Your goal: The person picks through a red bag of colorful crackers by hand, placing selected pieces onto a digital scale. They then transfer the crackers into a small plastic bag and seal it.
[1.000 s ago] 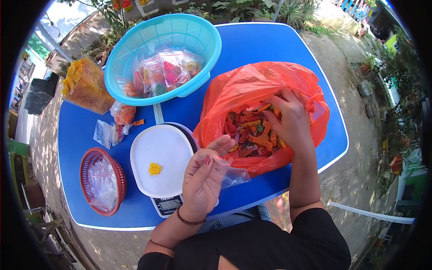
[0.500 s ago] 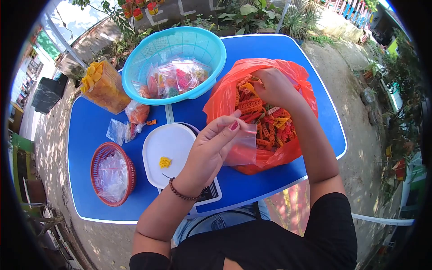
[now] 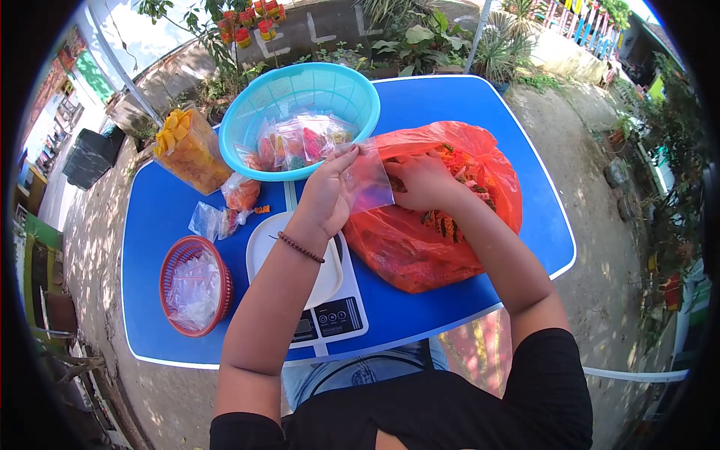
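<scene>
A small clear zip bag (image 3: 373, 187) hangs from my left hand (image 3: 328, 189), pinched near its top by the thumb and fingers. My right hand (image 3: 426, 182) is inside the mouth of a large red plastic bag (image 3: 427, 259), just right of the zip bag, with its fingers curled. I cannot tell what those fingers hold. Orange and red ridged snack pieces (image 3: 450, 225) show in the red bag around that hand. Under my left forearm stands a digital kitchen scale (image 3: 341, 319) with a white tray (image 3: 259, 236) on it, partly covered by the arm.
A turquoise basket (image 3: 240, 112) with several filled zip bags stands at the back. Left of it are a bag of yellow chips (image 3: 196, 157) and a small orange-filled bag (image 3: 241, 193). A red basket (image 3: 225, 300) of clear bags sits at the left on the blue table (image 3: 420, 97).
My left hand has moved up and away with the zip bag, and its forearm now covers the yellow piece on the tray. My right hand has moved left and lower in the red bag.
</scene>
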Motion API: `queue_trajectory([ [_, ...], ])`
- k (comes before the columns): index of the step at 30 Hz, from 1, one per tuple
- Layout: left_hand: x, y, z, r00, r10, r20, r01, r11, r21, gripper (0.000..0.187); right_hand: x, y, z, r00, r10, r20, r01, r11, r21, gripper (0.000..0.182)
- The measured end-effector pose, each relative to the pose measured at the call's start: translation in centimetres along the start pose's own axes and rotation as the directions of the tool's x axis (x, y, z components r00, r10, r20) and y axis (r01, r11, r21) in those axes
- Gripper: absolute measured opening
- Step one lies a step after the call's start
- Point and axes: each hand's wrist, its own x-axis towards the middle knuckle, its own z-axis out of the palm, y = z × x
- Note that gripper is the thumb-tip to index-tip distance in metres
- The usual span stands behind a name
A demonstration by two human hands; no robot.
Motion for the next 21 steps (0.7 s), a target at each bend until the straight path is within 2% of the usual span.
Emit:
queue_trajectory([
  [5,-1.7,0.4,-0.1,1.0,-0.011,-0.019,0.01,0.998,-0.059,0.026,-3.6,-0.1,1.6,0.975,-0.167,-0.148,0.174,0.984,0.039,0.044],
  [9,-3.2,0.3,-0.8,0.999,-0.028,0.044,0.034,0.991,-0.13,0.025,-7.2,-1.0,0.0,0.979,-0.189,-0.07,0.19,0.982,0.005,0.037],
  [12,-4.1,0.4,-1.1,0.996,-0.046,0.071,0.057,0.983,-0.173,0.023,-9.3,-0.8,-0.5,0.972,-0.204,-0.119,0.196,0.978,-0.075,0.033],
  [18,-5.8,0.1,-1.0,0.996,-0.049,0.071,0.063,0.976,-0.21,0.016,-12.1,-0.6,-1.4,0.986,-0.118,-0.12,0.106,0.989,-0.105,0.026],
  [21,-6.3,-0.4,-1.4,0.994,-0.032,0.107,0.053,0.98,-0.193,0.014,-11.8,-0.8,-3.1,0.999,-0.052,0.009,0.052,0.999,-0.004,0.027],
])
